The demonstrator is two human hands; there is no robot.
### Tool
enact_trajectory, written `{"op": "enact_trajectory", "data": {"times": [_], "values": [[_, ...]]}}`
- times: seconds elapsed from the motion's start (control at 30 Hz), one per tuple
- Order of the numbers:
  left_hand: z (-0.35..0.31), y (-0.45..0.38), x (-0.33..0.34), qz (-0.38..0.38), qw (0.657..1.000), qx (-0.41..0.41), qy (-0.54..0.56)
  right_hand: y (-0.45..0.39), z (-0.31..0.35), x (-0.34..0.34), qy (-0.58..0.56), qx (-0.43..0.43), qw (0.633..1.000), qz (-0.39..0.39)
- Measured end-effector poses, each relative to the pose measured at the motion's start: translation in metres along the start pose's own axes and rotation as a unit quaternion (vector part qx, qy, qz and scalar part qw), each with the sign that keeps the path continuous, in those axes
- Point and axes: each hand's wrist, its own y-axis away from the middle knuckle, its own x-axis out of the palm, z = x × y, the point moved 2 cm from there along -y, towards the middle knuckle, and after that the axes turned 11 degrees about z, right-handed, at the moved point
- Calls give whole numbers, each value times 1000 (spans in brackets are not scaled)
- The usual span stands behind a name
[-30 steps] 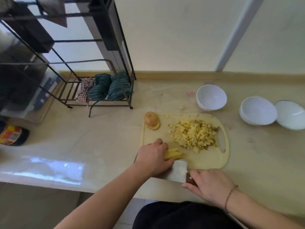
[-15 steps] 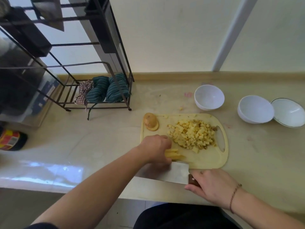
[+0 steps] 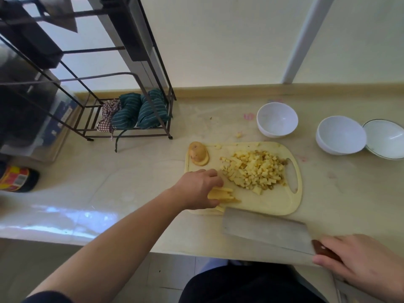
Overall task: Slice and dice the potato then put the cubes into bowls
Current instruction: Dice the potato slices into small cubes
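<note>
Most of potato already diced: cube pile (image 3: 253, 170) heaped on cutting board (image 3: 273, 203). Strips (image 3: 223, 194) at board's 7 o'clock pinched by left hand (image 3: 200, 189), undiced. Potato end (image 3: 197, 153) at 11 o'clock uncut. Cleaver (image 3: 265, 231) lifted off board, handle in right hand (image 3: 358, 262) grip. Three bowls (image 3: 277, 119) at 1 o'clock on bench unfilled.

Beige counter (image 3: 131, 171) fills mid-frame. Directly on it: cutting board (image 3: 273, 204) at centre; three white bowls (image 3: 277, 119) (image 3: 341, 134) (image 3: 385, 138) at upper right, the last two touching; wire rack (image 3: 131, 119) at upper left; jar (image 3: 18, 179) at left edge; potato scrap (image 3: 239, 134) near the first bowl.
</note>
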Motion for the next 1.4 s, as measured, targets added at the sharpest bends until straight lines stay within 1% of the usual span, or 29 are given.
{"op": "enact_trajectory", "data": {"times": [0.1,0.2,0.27,0.33,0.43,0.53,0.7,0.83,0.93,1.07,1.13,1.27,1.4], "values": [[1,5,4,-19,999,8,27,20,-12,5,-118,80,989,-28],[-5,7,10,-18,999,38,-29,28,-13,8,-224,146,963,-25],[-9,6,15,-28,996,52,-65,29,-8,7,-275,181,944,-19],[-9,6,21,-53,994,63,-71,29,-2,8,-307,194,932,-22],[-6,7,29,-107,991,68,-52,24,5,10,-356,195,914,-13],[-5,6,34,-120,992,19,-19,15,15,12,-396,182,900,-6],[-14,10,42,-142,988,-57,35,-11,46,10,-460,145,875,48],[-20,13,51,-164,975,-133,69,-33,70,10,-520,141,838,83],[-21,16,52,-182,966,-165,79,-48,80,10,-555,136,815,98],[-22,21,48,-104,971,-204,69,-57,81,12,-546,140,821,92],[-22,23,45,-90,971,-208,70,-58,80,12,-547,139,821,84],[-21,20,51,-106,969,-192,111,-58,76,16,-542,137,825,82],[-18,17,56,-144,964,-185,124,-57,72,17,-519,129,842,74]]}}
